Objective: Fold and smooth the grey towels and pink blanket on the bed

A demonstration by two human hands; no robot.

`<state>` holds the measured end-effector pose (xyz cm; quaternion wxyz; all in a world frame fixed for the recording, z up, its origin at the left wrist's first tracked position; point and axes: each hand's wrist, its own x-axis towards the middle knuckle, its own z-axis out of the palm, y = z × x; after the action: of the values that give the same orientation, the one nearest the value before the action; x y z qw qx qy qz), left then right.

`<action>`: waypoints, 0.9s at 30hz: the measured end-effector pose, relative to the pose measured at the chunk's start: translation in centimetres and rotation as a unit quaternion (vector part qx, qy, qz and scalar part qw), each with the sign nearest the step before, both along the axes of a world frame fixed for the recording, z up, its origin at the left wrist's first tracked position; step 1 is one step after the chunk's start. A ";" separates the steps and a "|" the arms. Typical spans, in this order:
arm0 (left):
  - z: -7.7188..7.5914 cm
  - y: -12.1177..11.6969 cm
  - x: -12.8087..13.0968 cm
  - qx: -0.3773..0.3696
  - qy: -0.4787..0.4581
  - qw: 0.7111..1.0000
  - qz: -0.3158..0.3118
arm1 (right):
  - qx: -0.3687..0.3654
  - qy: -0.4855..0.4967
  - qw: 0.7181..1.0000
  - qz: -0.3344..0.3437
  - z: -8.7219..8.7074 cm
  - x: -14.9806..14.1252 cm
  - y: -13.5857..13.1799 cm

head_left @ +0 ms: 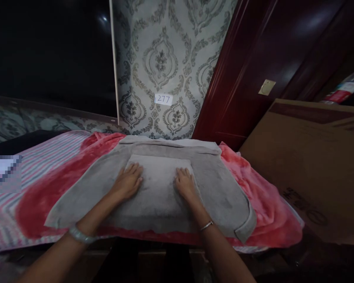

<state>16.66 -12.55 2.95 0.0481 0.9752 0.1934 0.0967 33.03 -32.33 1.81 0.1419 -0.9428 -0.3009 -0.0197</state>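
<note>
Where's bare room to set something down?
Between your left hand and right hand on the square grey piece; on the grey cloth right of it, up to the red blanket; and on the striped sheet left of the red. It's crowded at right, where rumpled blanket nears the cardboard box.

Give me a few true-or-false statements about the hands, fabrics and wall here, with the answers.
1. The left hand and right hand both rest on soft grey cloth. True.
2. The small white paper label on the patterned wall reads 727. False: the label reads 277.
3. Red plush blanket shows on both sides of the grey cloth. True.
4. The large brown cardboard box stands at the left. False: the box is at the right.
</note>
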 end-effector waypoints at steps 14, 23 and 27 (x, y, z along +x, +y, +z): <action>-2.9 -2.2 12.5 0.001 0.026 0.997 -0.067 | 0.014 -0.021 0.999 0.030 -2.1 4.9 5.1; -1.2 4.3 9.0 0.020 0.077 0.997 0.012 | 0.005 -0.029 0.999 0.023 -2.1 5.2 5.3; -0.8 7.6 5.5 -0.013 0.078 0.994 0.079 | 0.010 -0.032 0.999 0.027 -2.1 5.0 5.1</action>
<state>22.19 -4.97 2.14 0.0380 0.9606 0.2744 0.0213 38.01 -27.22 -0.25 0.1422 -0.9319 -0.3302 -0.0488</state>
